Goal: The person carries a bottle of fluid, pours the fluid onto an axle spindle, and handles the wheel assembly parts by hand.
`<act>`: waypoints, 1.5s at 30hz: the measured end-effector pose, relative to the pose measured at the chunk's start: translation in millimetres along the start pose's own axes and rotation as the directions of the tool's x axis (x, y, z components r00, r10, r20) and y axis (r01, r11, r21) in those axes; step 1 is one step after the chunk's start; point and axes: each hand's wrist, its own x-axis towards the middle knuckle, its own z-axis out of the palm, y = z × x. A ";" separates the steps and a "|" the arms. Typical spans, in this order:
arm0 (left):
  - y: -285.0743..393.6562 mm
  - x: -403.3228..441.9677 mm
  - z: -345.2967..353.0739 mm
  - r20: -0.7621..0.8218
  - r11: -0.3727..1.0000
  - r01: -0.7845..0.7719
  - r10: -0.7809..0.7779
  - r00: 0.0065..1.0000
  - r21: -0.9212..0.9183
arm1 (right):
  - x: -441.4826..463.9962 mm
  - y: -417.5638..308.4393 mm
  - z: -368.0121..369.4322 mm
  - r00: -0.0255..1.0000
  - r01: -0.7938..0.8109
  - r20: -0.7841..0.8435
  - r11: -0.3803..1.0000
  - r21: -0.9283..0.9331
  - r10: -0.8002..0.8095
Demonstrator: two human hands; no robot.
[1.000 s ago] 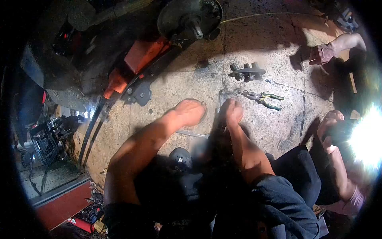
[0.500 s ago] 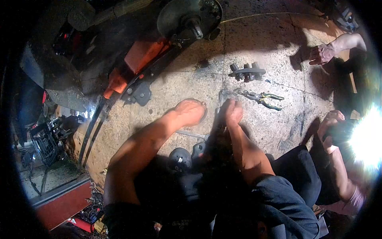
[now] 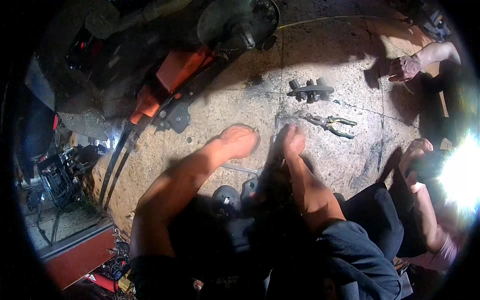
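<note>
My left hand [image 3: 240, 141] is closed, low over the tiled floor, with the curved edge of a dark part showing at its right side. My right hand [image 3: 295, 141] is closed too, a short way to the right, and what its fingers grip is too dark to make out. Just right of it lie pliers [image 3: 330, 123] with green and yellow handles. Above the pliers sits a dark metal part with studs [image 3: 311, 91]. Below my left hand a thin metal rod [image 3: 241, 168] lies across the floor.
An orange machine part [image 3: 182, 70] and a round metal disc [image 3: 220, 25] stand at the upper left. A dark block [image 3: 178, 118] lies beneath them. On the right are another person's hands [image 3: 406, 68] and a bright lamp [image 3: 460, 172].
A dark rounded object near my lap, blurred and hard to see at first, has come into clearer view. Both my hands look unmoved.
</note>
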 end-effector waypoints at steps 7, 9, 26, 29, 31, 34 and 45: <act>1.9 4.4 4.6 0.062 0.994 0.075 -0.079 0.995 0.074 | -3.4 -9.9 -6.1 0.999 -0.030 0.021 0.999 -0.017 0.031; 6.8 3.7 -3.7 0.102 0.991 0.077 -0.088 0.991 0.111 | 0.3 -3.4 0.0 0.999 -0.030 0.017 0.999 -0.016 0.030; 6.6 5.1 -1.2 0.153 0.983 0.081 -0.107 0.982 0.164 | -6.9 -18.7 -11.8 0.999 -0.052 -0.001 0.999 0.004 0.052; 5.8 2.6 -6.0 0.107 0.990 0.035 -0.049 0.993 0.137 | -3.0 -18.0 -10.8 0.997 -0.068 0.035 0.997 -0.020 0.069; 12.7 -6.3 -20.6 0.127 0.995 0.023 -0.036 0.991 0.098 | -2.5 -14.5 -5.1 0.999 -0.005 -0.035 0.999 -0.041 0.004; 10.6 4.1 -8.5 0.159 0.987 0.141 -0.153 0.975 0.083 | -4.5 -11.7 -8.4 1.000 -0.015 0.017 1.000 -0.003 0.015; 3.0 7.7 0.1 0.169 0.987 0.141 -0.151 0.974 0.071 | -3.1 -20.7 -11.5 0.994 -0.096 0.049 0.992 -0.086 0.100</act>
